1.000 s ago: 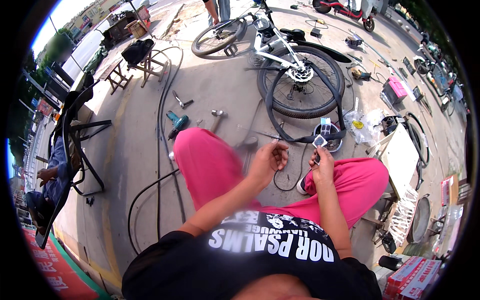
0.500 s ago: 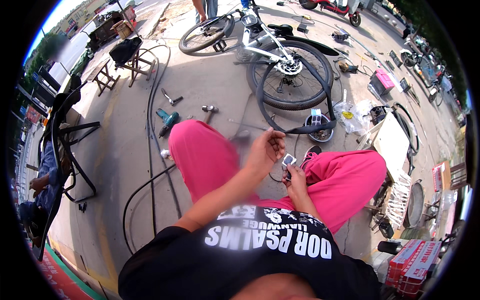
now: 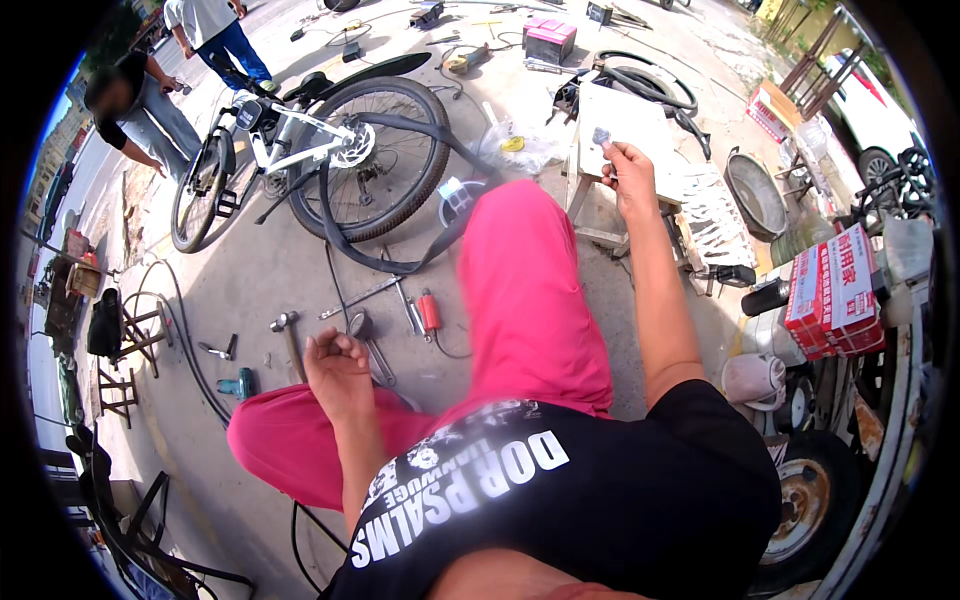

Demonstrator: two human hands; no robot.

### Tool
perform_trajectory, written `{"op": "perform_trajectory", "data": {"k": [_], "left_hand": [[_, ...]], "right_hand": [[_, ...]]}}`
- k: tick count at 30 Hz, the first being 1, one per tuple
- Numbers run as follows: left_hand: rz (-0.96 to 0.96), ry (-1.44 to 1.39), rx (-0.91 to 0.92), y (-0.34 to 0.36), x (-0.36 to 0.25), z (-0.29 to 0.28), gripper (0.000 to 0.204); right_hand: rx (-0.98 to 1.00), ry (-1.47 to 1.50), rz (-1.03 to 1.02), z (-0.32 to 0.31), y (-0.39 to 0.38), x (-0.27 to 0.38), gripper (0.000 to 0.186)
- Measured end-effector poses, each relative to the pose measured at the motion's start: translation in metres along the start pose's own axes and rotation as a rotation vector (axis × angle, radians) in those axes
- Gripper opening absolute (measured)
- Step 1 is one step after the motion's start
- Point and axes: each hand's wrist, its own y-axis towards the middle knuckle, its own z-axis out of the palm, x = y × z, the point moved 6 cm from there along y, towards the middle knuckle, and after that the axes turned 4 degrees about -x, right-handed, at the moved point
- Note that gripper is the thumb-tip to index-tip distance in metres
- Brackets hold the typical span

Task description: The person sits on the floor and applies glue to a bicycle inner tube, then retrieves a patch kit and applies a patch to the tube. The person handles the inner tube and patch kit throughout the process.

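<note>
My right hand (image 3: pixel 630 178) is raised over the white-topped stool or small table (image 3: pixel 622 110). Between its thumb and fingertips is a small, flat grey piece (image 3: pixel 601 136), perhaps a patch; its kind is too small to make out. Above my pink-clad leg, my left hand (image 3: pixel 338 375) has loosely curled fingers, apart from one another, with nothing visible in them. Ahead on the left, a white bicycle (image 3: pixel 290 140) leans over on the ground. From its rear wheel (image 3: pixel 430 180), a black inner tube (image 3: pixel 400 266) hangs in a loop toward my knee.
A hammer (image 3: pixel 288 335), wrenches (image 3: pixel 415 308), a red-handled tool (image 3: pixel 429 312) and a teal power tool (image 3: pixel 237 384) lie on the concrete. Two people (image 3: pixel 150 110) stand beyond the bicycle. To the right are a metal basin (image 3: pixel 755 193), a red-and-white carton (image 3: pixel 835 290) and an old wheel (image 3: pixel 805 505).
My view and body have swung to the right. The right hand has moved from my lap up over the white top, holding a small piece. My left hand is now apart from it.
</note>
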Motion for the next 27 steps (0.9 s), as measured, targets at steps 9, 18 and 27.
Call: {"op": "perform_trajectory", "data": {"k": [9, 18, 27], "left_hand": [[0.001, 0.131, -0.119, 0.022, -0.007, -0.025, 0.029], [-0.141, 0.374, 0.056, 0.103, 0.033, 0.038, 0.028], [-0.421, 0.792, 0.013, 0.165, 0.128, -0.021, 0.021]], "right_hand": [[-0.190, -0.348, 0.083, -0.049, 0.060, -0.059, 0.045], [0.062, 0.413, 0.062, -0.005, 0.057, -0.062, 0.038], [-0.028, -0.081, -0.172, 0.003, 0.094, -0.051, 0.029]]}}
